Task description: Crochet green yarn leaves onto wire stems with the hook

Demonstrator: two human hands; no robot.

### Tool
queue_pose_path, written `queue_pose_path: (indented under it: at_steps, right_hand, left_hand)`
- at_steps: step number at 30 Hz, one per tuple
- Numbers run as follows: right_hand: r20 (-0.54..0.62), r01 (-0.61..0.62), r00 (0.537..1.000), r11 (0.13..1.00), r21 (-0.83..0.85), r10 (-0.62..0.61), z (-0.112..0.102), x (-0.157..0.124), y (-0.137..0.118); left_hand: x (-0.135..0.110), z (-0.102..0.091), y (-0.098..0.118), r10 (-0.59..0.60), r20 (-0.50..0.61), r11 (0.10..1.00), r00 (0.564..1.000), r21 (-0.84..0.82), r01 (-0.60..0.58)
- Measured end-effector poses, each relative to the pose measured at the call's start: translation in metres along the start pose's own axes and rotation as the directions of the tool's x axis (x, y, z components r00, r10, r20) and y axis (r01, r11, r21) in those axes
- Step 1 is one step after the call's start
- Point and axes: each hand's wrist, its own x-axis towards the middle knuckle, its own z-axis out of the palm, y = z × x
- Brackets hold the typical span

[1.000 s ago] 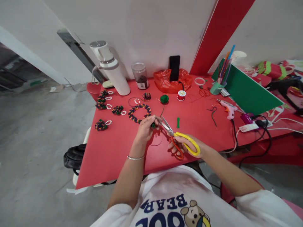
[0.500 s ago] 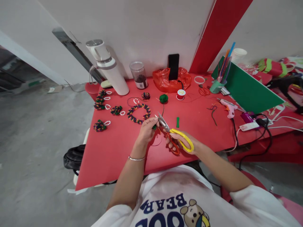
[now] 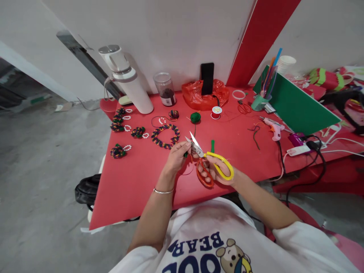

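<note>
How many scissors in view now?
2. One yellow-handled pair is in the right hand; a small red pair lies by the green cup. More may hide in clutter.

Craft workshop: glue gun, thread spool, beaded wreath.

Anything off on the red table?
Nothing spilled or broken. Loose cord scraps lie by the glue gun, which lies on its side; the power strip sits at the table edge, cables hanging over.

Open scissors w/ 1 yellow & 1 orange handle, tips up-left, in R hand; short green cord bit pinched in L hand, just beside blades.
</note>
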Motion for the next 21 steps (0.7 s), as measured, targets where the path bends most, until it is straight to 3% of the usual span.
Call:
queue_pose_path:
  at_steps: [9,21]
  right_hand:
    - [0.036,-0.106,0.994,0.988,0.108,0.103,0.0035,-0.0021,-0.0071]
    - [0.027,-0.118,0.993,0.984,0.135,0.115,0.0033,0.0008,-0.0067]
  left_hand:
    - [-0.0001,-0.0048,-0.0056,0.028,-0.024,0.997,0.999,0.07,-0.026]
    - [-0.0006,-0.0079,-0.0104,0.032,-0.009,0.993,0.999,0.115,-0.03]
